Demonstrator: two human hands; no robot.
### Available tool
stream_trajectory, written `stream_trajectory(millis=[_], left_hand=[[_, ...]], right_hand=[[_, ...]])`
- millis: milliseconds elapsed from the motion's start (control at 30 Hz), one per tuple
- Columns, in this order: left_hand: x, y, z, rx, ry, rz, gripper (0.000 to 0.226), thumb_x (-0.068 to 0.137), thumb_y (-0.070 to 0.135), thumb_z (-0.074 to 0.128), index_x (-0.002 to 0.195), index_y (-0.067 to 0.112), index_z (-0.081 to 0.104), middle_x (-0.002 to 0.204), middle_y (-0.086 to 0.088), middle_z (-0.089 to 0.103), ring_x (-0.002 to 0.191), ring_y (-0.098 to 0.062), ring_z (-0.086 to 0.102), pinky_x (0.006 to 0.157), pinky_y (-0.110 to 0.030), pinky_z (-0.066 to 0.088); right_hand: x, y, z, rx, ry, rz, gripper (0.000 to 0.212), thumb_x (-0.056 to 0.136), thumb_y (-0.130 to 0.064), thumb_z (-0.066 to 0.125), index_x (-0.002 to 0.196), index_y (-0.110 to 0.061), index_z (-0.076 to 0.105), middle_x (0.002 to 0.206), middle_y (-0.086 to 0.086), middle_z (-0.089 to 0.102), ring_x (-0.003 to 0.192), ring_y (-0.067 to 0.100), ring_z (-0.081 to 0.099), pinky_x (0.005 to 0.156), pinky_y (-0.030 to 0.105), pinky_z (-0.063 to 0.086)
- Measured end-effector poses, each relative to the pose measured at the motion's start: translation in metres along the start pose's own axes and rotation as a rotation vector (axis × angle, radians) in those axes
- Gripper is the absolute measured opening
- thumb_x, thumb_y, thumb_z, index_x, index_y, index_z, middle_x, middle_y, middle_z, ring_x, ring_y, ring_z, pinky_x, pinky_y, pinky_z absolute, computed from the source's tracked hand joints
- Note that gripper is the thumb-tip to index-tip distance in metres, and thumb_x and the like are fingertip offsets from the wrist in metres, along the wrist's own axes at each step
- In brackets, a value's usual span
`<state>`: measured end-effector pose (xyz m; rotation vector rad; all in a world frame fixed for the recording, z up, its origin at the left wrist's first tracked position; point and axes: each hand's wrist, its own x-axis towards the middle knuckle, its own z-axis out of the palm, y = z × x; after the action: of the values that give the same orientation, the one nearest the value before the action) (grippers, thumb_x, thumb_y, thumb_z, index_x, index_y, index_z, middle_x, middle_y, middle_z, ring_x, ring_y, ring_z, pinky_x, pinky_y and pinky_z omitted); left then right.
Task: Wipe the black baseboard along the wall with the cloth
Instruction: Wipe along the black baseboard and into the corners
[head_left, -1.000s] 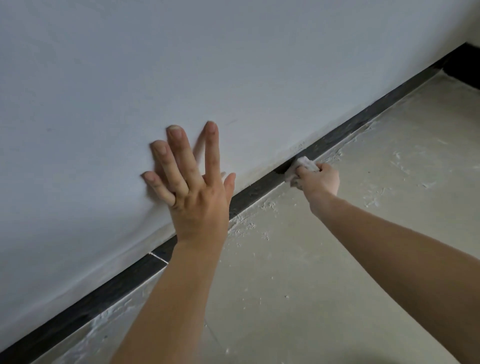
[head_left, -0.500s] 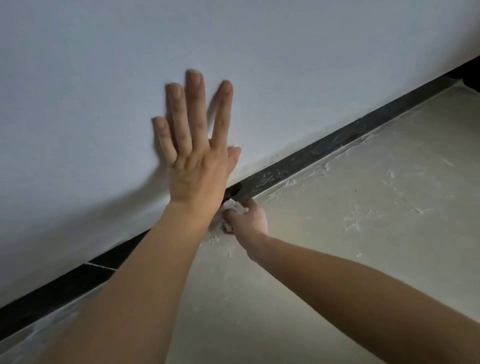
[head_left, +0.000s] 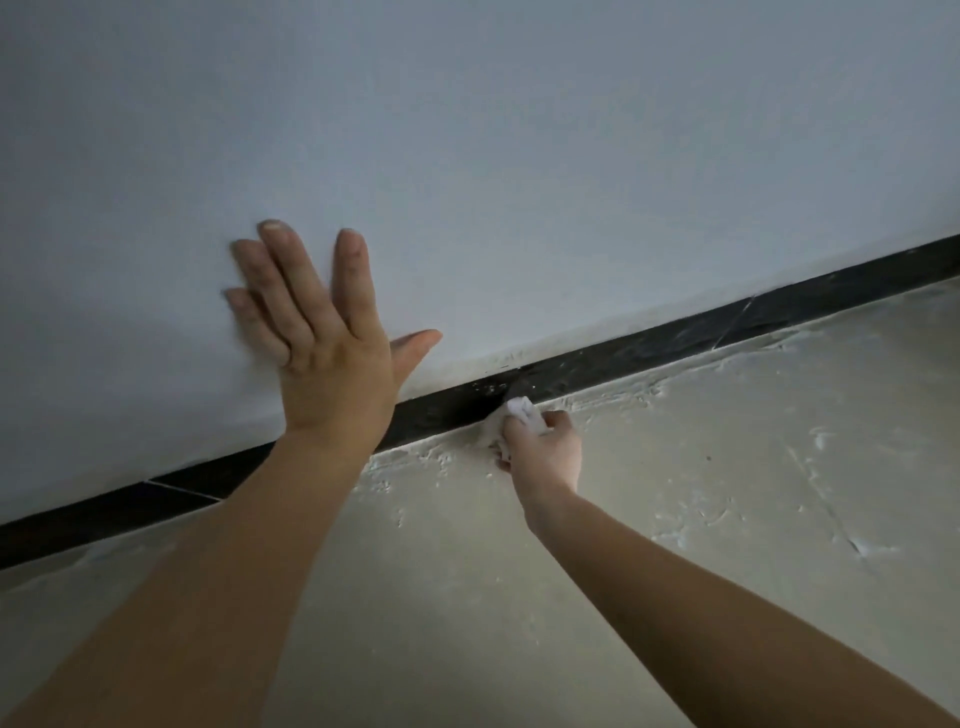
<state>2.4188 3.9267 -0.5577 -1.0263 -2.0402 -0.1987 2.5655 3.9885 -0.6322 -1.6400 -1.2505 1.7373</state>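
Note:
The black baseboard (head_left: 649, 348) runs diagonally from lower left to upper right where the white wall meets the floor. It carries pale dust smears to the right of the cloth. My right hand (head_left: 545, 449) is closed around a small bunched white cloth (head_left: 519, 410) and presses it against the baseboard's lower edge. My left hand (head_left: 322, 343) lies flat on the wall above the baseboard, fingers spread, holding nothing. Its wrist and forearm cover a stretch of the baseboard.
The white wall (head_left: 519, 156) fills the upper half of the view. The beige floor (head_left: 753, 493) below has white plaster smears along the baseboard and to the right. A thin joint line (head_left: 179, 490) crosses the baseboard at lower left.
My right hand swept the cloth left along the baseboard up to my left hand, and now sits a little to its right. The view shifted, and my left hand stays flat on the wall.

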Motion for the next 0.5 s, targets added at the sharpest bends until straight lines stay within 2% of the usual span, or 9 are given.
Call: stream_trajectory(millis=[100,200,300,433,500], left_hand=[[0.001,0.005,-0.008,0.034,-0.087,-0.035,0.118,0.082,0.079,0.041,0.148,0.006,-0.024,0.131,-0.052,0.029,0.124,-0.063,0.021,0.107,-0.064,0.013],[0.003,0.013,-0.019,0.053,-0.149,-0.073,0.107,0.082,0.075,0.048,0.144,0.0,0.006,0.132,-0.054,0.026,0.125,-0.067,0.023,0.11,-0.062,0.012],[0.005,0.014,-0.028,0.068,-0.181,-0.049,0.1,0.084,0.071,0.051,0.141,-0.001,0.011,0.134,-0.053,0.024,0.127,-0.065,0.022,0.113,-0.058,0.01],[0.006,0.011,-0.035,0.022,-0.203,-0.03,0.096,0.086,0.07,0.051,0.141,0.002,0.011,0.135,-0.054,0.02,0.128,-0.066,0.018,0.114,-0.054,0.005],[0.007,0.013,-0.031,0.0,-0.191,-0.045,0.098,0.084,0.07,0.051,0.139,0.001,0.011,0.133,-0.055,0.021,0.126,-0.068,0.019,0.112,-0.059,0.008]], right_hand=[[-0.018,0.011,0.01,-0.11,-0.208,0.029,0.014,0.084,-0.016,0.061,0.094,-0.009,0.056,0.071,-0.002,0.059,0.059,0.01,0.055,0.055,0.027,0.048],[-0.021,0.013,0.031,-0.167,-0.33,0.044,0.013,0.084,-0.018,0.062,0.093,-0.013,0.054,0.074,0.0,0.058,0.062,0.012,0.054,0.049,0.022,0.036],[-0.011,-0.002,0.037,-0.078,-0.265,0.067,0.018,0.084,-0.018,0.061,0.1,-0.011,0.055,0.084,0.002,0.061,0.074,0.018,0.058,0.051,0.021,0.036],[0.001,-0.007,0.021,-0.018,-0.165,0.048,0.01,0.086,-0.015,0.062,0.093,-0.013,0.055,0.073,-0.008,0.056,0.065,0.005,0.054,0.054,0.022,0.039],[0.009,-0.006,0.012,0.016,-0.1,0.046,0.009,0.086,-0.014,0.062,0.092,-0.014,0.056,0.073,-0.007,0.057,0.067,0.011,0.056,0.058,0.023,0.04]])
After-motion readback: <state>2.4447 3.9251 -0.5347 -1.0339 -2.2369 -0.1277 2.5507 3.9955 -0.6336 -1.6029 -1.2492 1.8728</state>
